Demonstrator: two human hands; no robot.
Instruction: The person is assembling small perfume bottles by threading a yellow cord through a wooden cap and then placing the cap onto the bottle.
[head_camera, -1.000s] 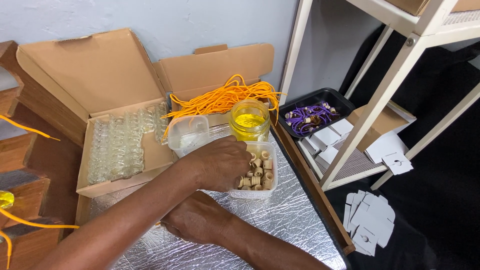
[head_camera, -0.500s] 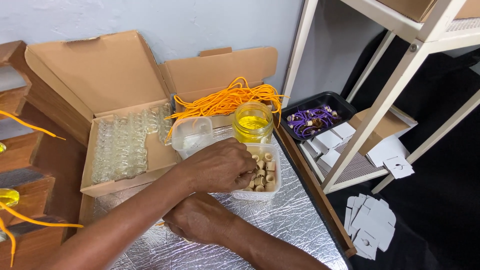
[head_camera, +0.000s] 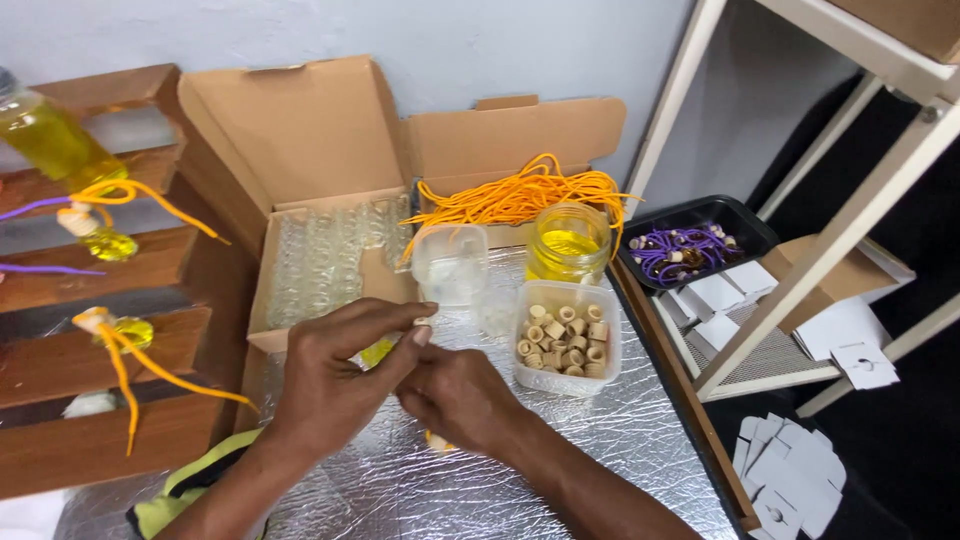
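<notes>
My left hand and my right hand meet over the silver foil table top. The left thumb and forefinger pinch a small pale cork. Between the two hands shows a small glass bottle of yellow liquid, gripped in my right hand and mostly hidden by it. Just right of the hands stands a clear tub of cork stoppers. Behind it are a jar of yellow liquid and an empty clear cup.
An open cardboard box of empty glass vials lies behind the hands, and beside it a bundle of orange cords. Wooden shelves at left hold filled bottles tied with cords. At right are a black tray of purple cords, white cards and a white rack.
My left hand has drawn back from the cork tub toward me and now meets my right hand. The camera view has shifted left, showing the wooden shelves.
</notes>
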